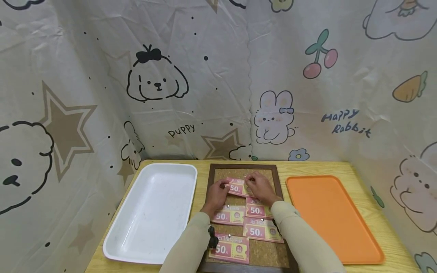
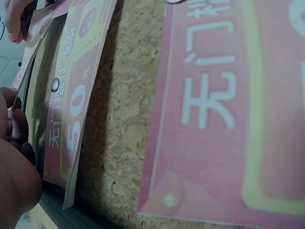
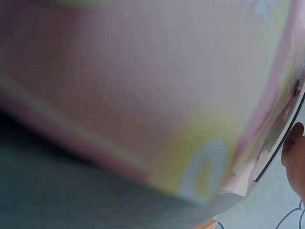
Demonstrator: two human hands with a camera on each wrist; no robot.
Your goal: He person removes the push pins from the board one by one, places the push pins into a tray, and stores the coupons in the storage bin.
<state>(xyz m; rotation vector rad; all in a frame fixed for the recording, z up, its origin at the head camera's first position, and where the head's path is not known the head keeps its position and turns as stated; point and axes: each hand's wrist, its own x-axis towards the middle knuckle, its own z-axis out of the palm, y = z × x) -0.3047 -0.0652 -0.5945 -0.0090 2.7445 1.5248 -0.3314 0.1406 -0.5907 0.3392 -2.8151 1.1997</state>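
Observation:
A pink and yellow paper coupon (image 1: 235, 188) marked 50 lies at the upper part of a framed cork board (image 1: 266, 252). My left hand (image 1: 217, 195) pinches its left edge between thumb and fingers. At its top middle are the curled fingertips of my right hand (image 1: 262, 187); a small pale thing shows there, and I cannot tell whether it is a pin. Below, several matching coupons lie on the cork, among them a left one (image 1: 228, 215), a right one (image 1: 262, 230) and a bottom one (image 1: 229, 249). A round-headed pin (image 2: 55, 85) holds one near its top edge.
A white tray (image 1: 150, 212) stands left of the board, and a flat orange tray (image 1: 331, 216) lies to its right. All are on a wooden table (image 1: 201, 189). A printed curtain (image 1: 222, 76) hangs close behind and at both sides.

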